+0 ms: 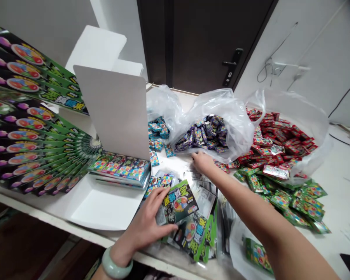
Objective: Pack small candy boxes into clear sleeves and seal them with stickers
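My left hand [150, 219], wearing a pale green bangle [116, 264], rests at the left edge of a black-and-green candy pouch [181, 204], thumb and fingers apart. More pouches [192, 235] lie overlapped beneath it. My right hand [204, 162] reaches forward to the front edge of a clear plastic bag with purple candy packets [205, 132]. Its fingers are curled together at the tips; what they pinch, if anything, is hidden. Small blue packets [154, 159] lie to the left of that hand, near some loose red ones [221, 166].
An upright white carton [113, 112] holds a row of colourful packets [119, 167]. Left of it fan out many printed pouches [32, 147]. On the right lie a bag of red packets [280, 136] and a spread of green packets [297, 202]. A dark door [201, 42] stands behind.
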Tool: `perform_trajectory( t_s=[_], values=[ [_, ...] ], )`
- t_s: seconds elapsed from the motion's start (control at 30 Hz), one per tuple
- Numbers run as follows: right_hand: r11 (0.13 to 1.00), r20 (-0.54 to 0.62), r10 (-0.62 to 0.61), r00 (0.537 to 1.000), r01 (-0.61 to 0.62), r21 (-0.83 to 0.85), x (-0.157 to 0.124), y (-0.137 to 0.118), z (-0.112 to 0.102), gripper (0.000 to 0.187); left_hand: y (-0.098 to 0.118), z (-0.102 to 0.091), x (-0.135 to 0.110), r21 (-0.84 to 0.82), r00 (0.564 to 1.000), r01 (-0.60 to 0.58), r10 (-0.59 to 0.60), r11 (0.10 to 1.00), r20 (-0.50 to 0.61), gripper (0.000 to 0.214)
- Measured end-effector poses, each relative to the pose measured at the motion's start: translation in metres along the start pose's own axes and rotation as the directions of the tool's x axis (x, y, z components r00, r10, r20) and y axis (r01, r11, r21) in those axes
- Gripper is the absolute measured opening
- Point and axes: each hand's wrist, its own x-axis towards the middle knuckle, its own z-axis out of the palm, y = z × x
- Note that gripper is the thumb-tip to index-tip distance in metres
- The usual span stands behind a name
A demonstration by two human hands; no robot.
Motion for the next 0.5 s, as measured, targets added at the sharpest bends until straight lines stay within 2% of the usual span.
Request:
perform_trajectory(
  t_s=[0.1, 0.17, 0.2, 0.27, 0.3, 0.33, 0.4, 0.5],
  values=[
    [0.992, -0.097, -0.004, 0.995, 0.016, 0.126, -0.027, 0.015, -0.012, 0.035, -0.001, -0.004, -0.001, 0.000, 1.000, 0.018, -0.018, 1.000, -0.020, 0.095],
    [0.925, -0.122, 0.063, 0.990, -0.011, 0.381, -0.047, 0.029, -0.017, 0.039, -0.001, -0.005, -0.001, -0.002, 0.999, 0.022, -0.023, 1.000, -0.024, 0.092],
    [0.829, -0.105, 0.106, 0.989, -0.029, 0.559, -0.058, 0.037, -0.019, 0.040, 0.000, -0.006, 0.000, -0.003, 0.999, 0.023, -0.023, 1.000, -0.026, 0.090],
    [0.512, -0.032, 0.154, 0.988, -0.052, 0.857, -0.079, 0.052, -0.021, 0.038, 0.001, -0.005, 0.002, -0.005, 0.999, 0.017, -0.017, 1.000, -0.032, 0.087],
    [0.360, -0.002, 0.152, 0.988, -0.054, 0.931, -0.089, 0.058, -0.021, 0.037, 0.002, -0.005, 0.003, -0.002, 0.999, 0.015, -0.015, 1.000, -0.032, 0.086],
    [0.265, 0.011, 0.137, 0.991, -0.047, 0.963, -0.100, 0.065, -0.021, 0.036, 0.003, -0.004, 0.005, 0.003, 0.999, 0.012, -0.012, 1.000, -0.029, 0.085],
    [0.177, 0.008, 0.100, 0.995, -0.025, 0.984, -0.120, 0.077, -0.020, 0.038, 0.006, -0.001, 0.007, 0.015, 1.000, 0.000, 0.000, 1.000, -0.016, 0.083],
    [0.163, -0.014, 0.092, 0.996, -0.001, 0.987, -0.141, 0.093, -0.014, 0.040, 0.012, 0.003, 0.010, 0.024, 1.000, -0.015, 0.015, 1.000, 0.002, 0.081]
  ],
)
